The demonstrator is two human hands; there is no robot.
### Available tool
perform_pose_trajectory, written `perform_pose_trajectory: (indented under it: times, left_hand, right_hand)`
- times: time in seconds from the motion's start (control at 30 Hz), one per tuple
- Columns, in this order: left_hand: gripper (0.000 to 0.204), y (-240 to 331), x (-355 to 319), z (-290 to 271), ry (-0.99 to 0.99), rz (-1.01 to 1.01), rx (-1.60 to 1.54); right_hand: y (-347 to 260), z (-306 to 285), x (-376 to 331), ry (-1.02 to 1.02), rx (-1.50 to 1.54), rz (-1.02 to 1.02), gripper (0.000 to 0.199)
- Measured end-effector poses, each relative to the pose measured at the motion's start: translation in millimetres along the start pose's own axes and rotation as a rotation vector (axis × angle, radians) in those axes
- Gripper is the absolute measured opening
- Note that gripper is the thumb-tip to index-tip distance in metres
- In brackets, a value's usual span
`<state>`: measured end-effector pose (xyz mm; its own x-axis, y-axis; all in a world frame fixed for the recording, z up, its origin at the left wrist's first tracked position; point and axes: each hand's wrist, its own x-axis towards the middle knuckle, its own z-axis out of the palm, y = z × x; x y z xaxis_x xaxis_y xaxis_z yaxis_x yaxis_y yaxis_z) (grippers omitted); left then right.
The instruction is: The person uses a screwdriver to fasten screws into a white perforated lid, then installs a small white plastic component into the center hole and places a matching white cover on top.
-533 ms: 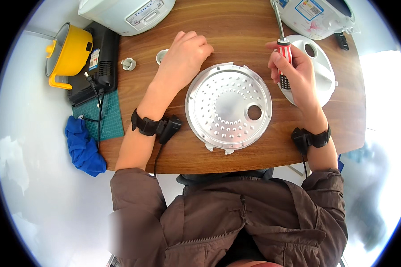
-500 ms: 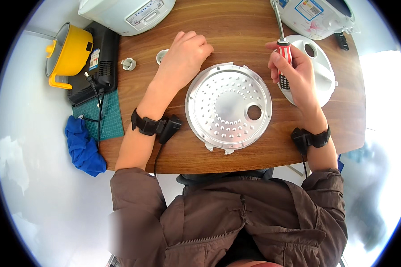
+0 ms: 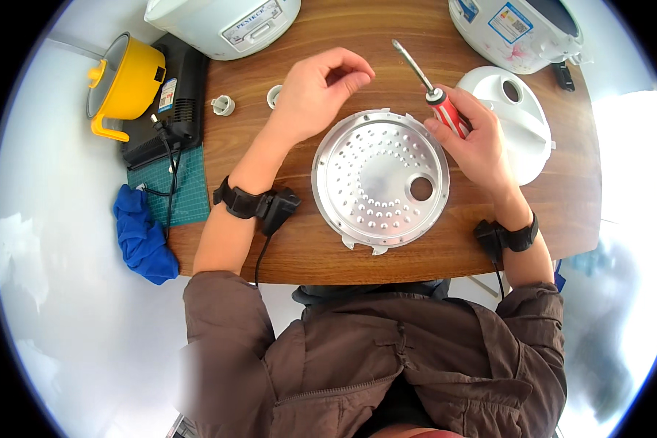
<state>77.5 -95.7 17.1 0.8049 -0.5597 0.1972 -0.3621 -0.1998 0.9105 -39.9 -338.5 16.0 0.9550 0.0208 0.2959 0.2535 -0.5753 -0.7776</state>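
Observation:
My right hand [image 3: 478,139] is wrapped round the red-and-white handle of a screwdriver [image 3: 445,109]. Its metal shaft tilts up to the left, with the tip over bare wood. My left hand [image 3: 317,91] hovers above the table, fingers curled and the thumb tip close to the index fingertip; anything pinched there is too small to make out. Between my forearms lies a round dimpled metal plate [image 3: 379,168] with one round hole at its right and small tabs on its rim. The white plastic lid [image 3: 525,128] lies just right of my right hand.
Two small white plastic cups, one [image 3: 224,106] apart and one [image 3: 274,95] beside my left wrist, stand on the table. White appliances [image 3: 226,29] [image 3: 515,33] are at the back. A yellow pot [image 3: 128,80], black device [image 3: 182,109], green mat [image 3: 190,186] and blue cloth [image 3: 142,237] are left.
My right hand has brought the screwdriver leftward and tilted its shaft to the left. My left hand has moved right and turned, showing its thumb. The view has shifted slightly.

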Motion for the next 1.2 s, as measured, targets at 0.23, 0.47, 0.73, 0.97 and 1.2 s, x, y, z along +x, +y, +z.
perform_pose_trajectory:
  times: [0.23,0.47,0.73,0.97,1.2]
  left_hand:
    - [0.015,-4.4,-1.9,-1.7,0.073,-0.095,-0.929]
    - [0.017,-2.1,-11.6,16.1,-0.009,-0.103,-1.113]
    - [0.017,-2.3,-13.2,22.3,-0.022,-0.115,-1.198]
    - [0.016,-5.1,-14.1,26.1,0.015,-0.083,-1.143]
    - [0.016,0.6,-9.9,21.7,0.081,0.135,-0.776]
  right_hand:
    - [-9.9,1.1,-1.2,-0.008,-0.096,-0.111,0.043]
    - [-7.5,3.8,-3.1,-0.008,-0.101,-0.112,0.046]
    - [-7.7,3.9,-2.9,-0.009,-0.113,-0.108,0.046]
    - [-11.0,4.1,-3.3,-0.029,-0.094,-0.077,0.047]
    - [-7.4,2.7,-8.6,-0.151,0.266,0.184,0.046]
